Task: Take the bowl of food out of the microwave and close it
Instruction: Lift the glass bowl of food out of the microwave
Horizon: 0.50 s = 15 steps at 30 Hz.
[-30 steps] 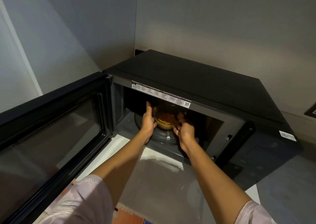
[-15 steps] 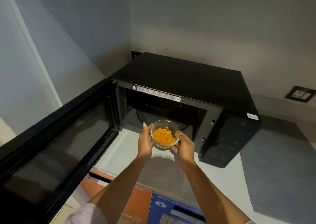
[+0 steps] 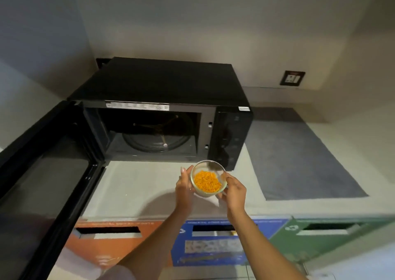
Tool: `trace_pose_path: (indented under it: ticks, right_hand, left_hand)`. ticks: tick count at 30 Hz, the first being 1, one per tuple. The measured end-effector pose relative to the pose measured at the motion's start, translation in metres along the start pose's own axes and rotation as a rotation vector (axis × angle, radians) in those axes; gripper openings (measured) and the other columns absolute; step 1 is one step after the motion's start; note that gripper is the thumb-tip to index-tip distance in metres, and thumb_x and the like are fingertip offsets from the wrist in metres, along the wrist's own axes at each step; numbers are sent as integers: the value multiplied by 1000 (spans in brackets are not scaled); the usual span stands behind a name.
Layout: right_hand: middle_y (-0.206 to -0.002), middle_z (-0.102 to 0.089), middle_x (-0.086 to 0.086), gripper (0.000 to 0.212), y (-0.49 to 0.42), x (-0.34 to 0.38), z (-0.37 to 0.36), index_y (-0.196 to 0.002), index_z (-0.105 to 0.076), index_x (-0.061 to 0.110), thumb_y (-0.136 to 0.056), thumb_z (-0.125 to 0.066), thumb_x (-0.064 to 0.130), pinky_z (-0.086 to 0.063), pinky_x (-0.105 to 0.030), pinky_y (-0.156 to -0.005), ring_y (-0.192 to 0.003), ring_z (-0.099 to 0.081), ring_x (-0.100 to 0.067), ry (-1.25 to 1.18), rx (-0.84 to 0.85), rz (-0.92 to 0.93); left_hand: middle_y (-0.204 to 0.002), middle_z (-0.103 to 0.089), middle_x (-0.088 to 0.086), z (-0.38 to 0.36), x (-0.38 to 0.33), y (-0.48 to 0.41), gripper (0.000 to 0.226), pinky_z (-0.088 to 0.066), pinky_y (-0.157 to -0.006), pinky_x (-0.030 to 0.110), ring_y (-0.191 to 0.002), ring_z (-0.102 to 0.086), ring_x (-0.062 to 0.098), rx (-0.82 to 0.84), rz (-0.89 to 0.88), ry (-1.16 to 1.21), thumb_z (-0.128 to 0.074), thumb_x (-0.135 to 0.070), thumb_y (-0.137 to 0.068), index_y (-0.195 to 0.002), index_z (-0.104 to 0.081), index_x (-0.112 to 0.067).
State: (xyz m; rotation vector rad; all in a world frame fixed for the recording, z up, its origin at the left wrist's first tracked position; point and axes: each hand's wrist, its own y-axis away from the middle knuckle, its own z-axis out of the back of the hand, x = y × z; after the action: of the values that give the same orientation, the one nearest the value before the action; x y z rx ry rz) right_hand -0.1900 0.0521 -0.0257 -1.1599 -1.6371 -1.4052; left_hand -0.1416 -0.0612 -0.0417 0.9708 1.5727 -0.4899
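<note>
A small clear glass bowl [image 3: 208,180] of orange food is held above the counter, in front of the microwave's right control panel. My left hand [image 3: 184,188] grips its left side and my right hand [image 3: 234,191] cups its right side. The black microwave [image 3: 171,83] stands at the back of the counter. Its door [image 3: 49,172] is swung wide open to the left. Inside, the glass turntable [image 3: 158,138] is bare.
The pale counter [image 3: 139,185] runs under the microwave, with a grey mat [image 3: 299,157] on its right part. A wall socket [image 3: 292,78] sits at the back right. Below the counter edge are orange [image 3: 106,230], blue [image 3: 213,232] and green [image 3: 324,228] bin slots.
Both hands have drawn the bowl out of the microwave cavity and moved it toward me and to the right, over the counter. The view has pulled back and tilted down.
</note>
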Motion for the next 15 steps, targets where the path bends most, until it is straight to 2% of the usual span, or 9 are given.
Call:
trace_pose_path:
  ticks: [3,5,7,11,13,15]
  right_hand:
    - [-93,-72,-15,23,-7,6,28,-107,-72,5,-96,-55,14,-57,-25,-55,-79,-67,-23,-22,-60,22]
    - [-86,-68,-14,25,-14,10,47,-107,-71,1,-96,-53,15,-55,-25,-52,-74,-63,-25,-32,-92,39]
    - [-86,-68,-14,24,-24,14,68,-106,-71,3,-97,-53,17,-54,-29,-58,-76,-63,-26,-49,-147,48]
    - [-84,-70,-14,20,-49,28,107,-91,-73,9,-96,-54,14,-56,-34,-65,-78,-65,-28,-50,-258,63]
    - [-84,-69,-17,22,-63,43,125,-93,-73,4,-96,-54,13,-55,-38,-66,-76,-63,-30,-34,-287,83]
    - [-85,-68,-17,24,-77,61,142,-97,-72,-1,-96,-52,10,-53,-34,-64,-74,-61,-28,-17,-294,119]
  left_hand:
    - [-113,-69,27,-29,11,3,61,-51,-97,50,-109,-65,35,64,16,-52,-15,-41,-105,-124,-65,-14]
    - [-117,-69,20,-52,19,5,60,-47,-105,53,-116,-64,32,77,49,-48,-14,-42,-106,-129,-62,-14]
    - [-121,-68,16,-79,28,8,58,-43,-109,52,-119,-62,29,85,72,-46,-16,-41,-106,-133,-60,-15]
    - [-127,-66,17,-131,41,6,56,-41,-111,51,-122,-60,29,117,83,-61,-20,-40,-106,-133,-61,-12]
    - [-127,-65,21,-159,45,1,56,-41,-110,52,-123,-59,33,149,87,-61,-20,-39,-106,-132,-61,-10]
    - [-126,-65,25,-186,47,-5,58,-41,-110,55,-124,-58,38,190,98,-39,-21,-39,-106,-131,-61,-6]
